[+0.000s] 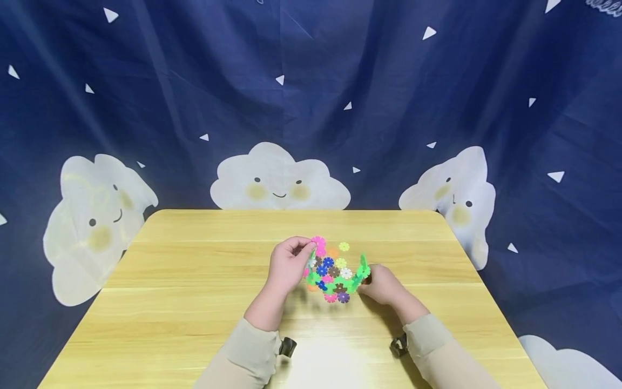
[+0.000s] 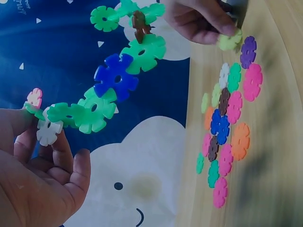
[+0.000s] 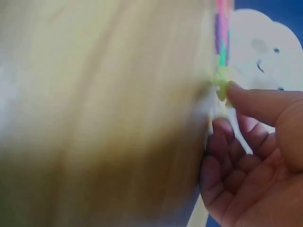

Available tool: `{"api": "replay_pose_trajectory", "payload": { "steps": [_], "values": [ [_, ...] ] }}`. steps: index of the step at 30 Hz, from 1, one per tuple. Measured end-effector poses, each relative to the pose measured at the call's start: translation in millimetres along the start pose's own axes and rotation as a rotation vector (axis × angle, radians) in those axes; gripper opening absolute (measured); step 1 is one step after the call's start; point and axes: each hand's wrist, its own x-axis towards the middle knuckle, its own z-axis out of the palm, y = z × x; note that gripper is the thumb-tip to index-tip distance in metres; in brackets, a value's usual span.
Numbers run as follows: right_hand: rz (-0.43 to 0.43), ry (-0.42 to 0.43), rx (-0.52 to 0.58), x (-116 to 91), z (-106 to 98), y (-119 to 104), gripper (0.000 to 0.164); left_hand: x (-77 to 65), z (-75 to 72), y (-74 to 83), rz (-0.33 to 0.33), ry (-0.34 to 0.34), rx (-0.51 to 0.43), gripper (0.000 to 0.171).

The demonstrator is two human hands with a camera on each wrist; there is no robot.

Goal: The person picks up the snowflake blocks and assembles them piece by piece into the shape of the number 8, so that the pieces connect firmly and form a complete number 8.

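Observation:
My left hand pinches one end of a chain of flower-shaped plastic discs. The joined pieces are mostly green, with blue, brown, white and pink ones among them. Held up above the table, the chain curves across to the right, its far end overlapping my right hand in the head view. Down at the tabletop, the right hand's thumb and fingers pinch a yellow flower-shaped disc. Beside that disc lies a loose purple disc, then a pink disc.
Several loose discs in blue, brown, white, orange and green lie clustered on the wooden table, under the chain. An orange disc sits at the cluster's edge. Behind the table hangs a dark blue curtain with white clouds.

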Motion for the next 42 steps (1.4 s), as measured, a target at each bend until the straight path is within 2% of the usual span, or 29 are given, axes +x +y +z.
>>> {"api": "replay_pose_trajectory", "payload": {
  "steps": [4,10,15,20,28,32,34,38,42],
  "values": [
    [-0.006,0.047,0.184,0.1,-13.0,3.6,0.014,-1.1,0.3,-1.5,-0.013,-0.034,-0.015,0.011],
    [-0.069,0.253,0.279,-0.5,-36.8,-22.4,0.007,-1.3,0.7,-5.6,-0.015,-0.087,-0.042,0.015],
    [-0.196,0.347,0.330,-1.9,-47.5,-49.5,0.006,-0.7,2.3,-7.8,-0.019,-0.107,-0.030,0.014],
    [-0.334,0.356,0.378,-4.6,-50.6,-75.1,0.004,-2.2,3.2,-5.7,-0.037,-0.106,-0.021,0.014],
    [-0.398,0.348,0.370,-7.7,-47.3,-93.3,0.006,-2.5,3.6,-3.2,-0.016,-0.090,0.042,0.014],
    [-0.446,0.356,0.327,-8.5,-46.3,-95.2,0.006,-3.3,3.7,-1.9,-0.017,-0.104,0.032,0.016],
    [-0.496,0.370,0.280,-8.3,-45.8,-95.5,0.010,-3.6,3.9,-1.4,-0.028,-0.120,0.009,0.016],
    [-0.653,0.415,0.178,-8.0,-45.2,-95.3,0.014,-4.2,5.2,-1.7,-0.054,-0.137,-0.016,0.014],
    [-0.782,0.474,0.110,-6.4,-44.4,-95.6,0.018,-4.1,7.8,-3.3,-0.037,-0.131,-0.009,0.013]
  ]
}}
